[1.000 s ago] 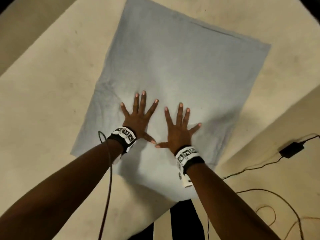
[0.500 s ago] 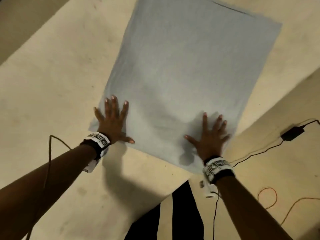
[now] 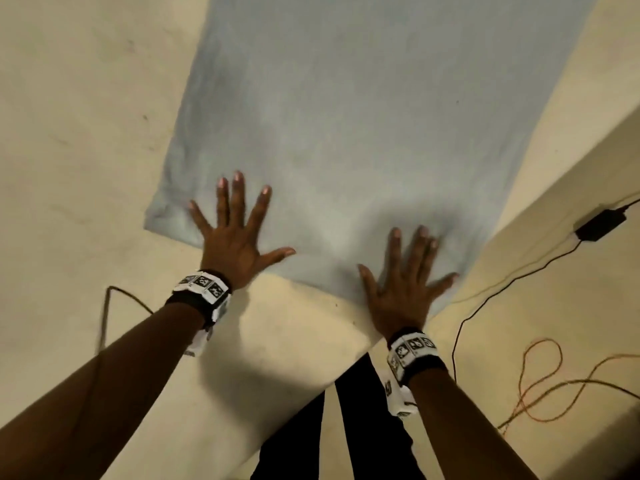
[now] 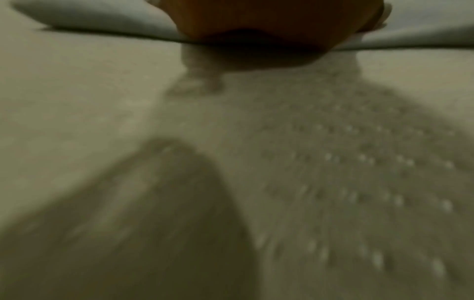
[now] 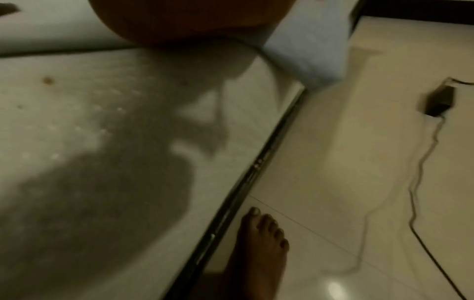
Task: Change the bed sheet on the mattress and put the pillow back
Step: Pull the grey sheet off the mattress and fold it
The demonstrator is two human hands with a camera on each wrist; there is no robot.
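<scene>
A pale blue-grey pillow (image 3: 363, 116) lies flat on the cream mattress (image 3: 86, 150), near its front right corner. My left hand (image 3: 235, 230) rests flat with spread fingers on the pillow's near left corner. My right hand (image 3: 405, 275) lies flat with spread fingers on the near right corner, by the mattress edge. In the left wrist view the pillow's edge (image 4: 102, 22) shows above the mattress (image 4: 102, 101). The right wrist view shows the pillow corner (image 5: 307, 50) overhanging the mattress edge (image 5: 256, 166). Neither hand grips anything.
To the right lies a cream tiled floor (image 3: 571, 341) with a black power adapter (image 3: 601, 225), its black cable (image 3: 485, 306) and an orange cable (image 3: 540, 375). My bare foot (image 5: 259, 243) stands on the floor beside the mattress corner.
My hands have moved apart from the pillow's middle to its near corners. The view has moved closer to the pillow.
</scene>
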